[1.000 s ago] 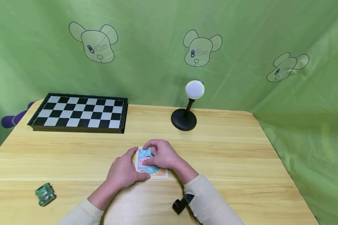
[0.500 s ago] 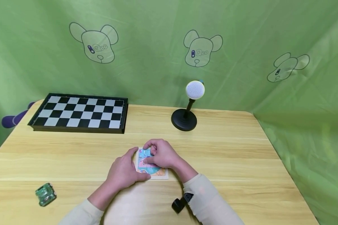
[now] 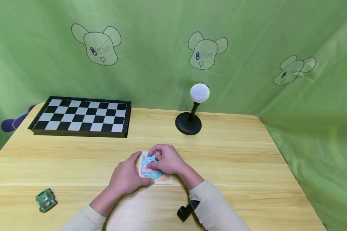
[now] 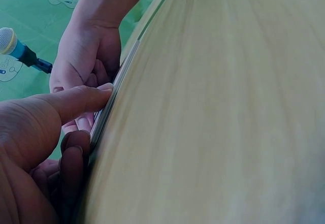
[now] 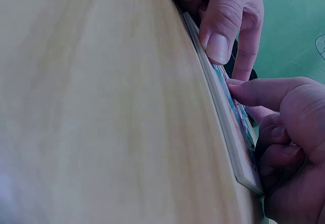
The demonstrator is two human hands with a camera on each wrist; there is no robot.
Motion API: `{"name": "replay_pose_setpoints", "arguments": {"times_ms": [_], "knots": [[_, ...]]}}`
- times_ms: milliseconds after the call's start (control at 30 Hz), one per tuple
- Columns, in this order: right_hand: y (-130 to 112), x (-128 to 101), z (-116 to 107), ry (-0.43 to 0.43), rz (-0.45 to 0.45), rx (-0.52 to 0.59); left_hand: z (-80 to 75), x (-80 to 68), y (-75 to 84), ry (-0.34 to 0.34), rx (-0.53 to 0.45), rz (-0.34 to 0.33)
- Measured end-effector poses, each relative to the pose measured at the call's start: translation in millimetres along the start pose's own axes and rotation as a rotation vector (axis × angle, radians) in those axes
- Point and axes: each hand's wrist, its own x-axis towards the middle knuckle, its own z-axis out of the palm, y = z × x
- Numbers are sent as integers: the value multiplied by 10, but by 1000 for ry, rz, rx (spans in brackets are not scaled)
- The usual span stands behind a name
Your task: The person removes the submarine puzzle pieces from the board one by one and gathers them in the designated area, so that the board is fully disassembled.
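Cardboard, brightly printed in blue, pink and orange, the small puzzle lies flat in its pale tray near the front middle of the wooden table. The right hand is curled over its far part, fingertips pressing down on the picture as if seating or sliding one piece; whether a piece is actually pinched between them cannot be told. The left hand steadies the tray from the left, thumb and fingers clasped on its rim. Judging by this, the step in hand looks like fitting a piece into place, and the next move would call for light, even pressure with the tray kept from shifting. Farther out, a small green toy sits at the near left, well apart from the hands. At the far left lies a black-and-white chessboard, and to its right, beyond the puzzle, stands a microphone with a white round head on a black base. Green cloth printed with bear faces hangs behind and along the right side.
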Motion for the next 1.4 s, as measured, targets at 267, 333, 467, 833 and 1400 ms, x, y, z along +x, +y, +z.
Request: {"name": "replay_pose_setpoints", "arguments": {"times_ms": [267, 333, 467, 833, 1400], "knots": [[0, -3, -17, -16, -2, -10, 10, -3, -5, 6, 5, 6], [4, 1, -18, -18, -8, -13, 9, -4, -4, 6, 5, 6], [23, 14, -16, -10, -31, -12, 2, -8, -1, 2, 2, 0], [17, -5, -39, 30, -58, -90, 1, -4, 0, 2, 1, 2], [81, 28, -72, -20, -126, -121, 5, 4, -7, 3, 3, -6]]}}
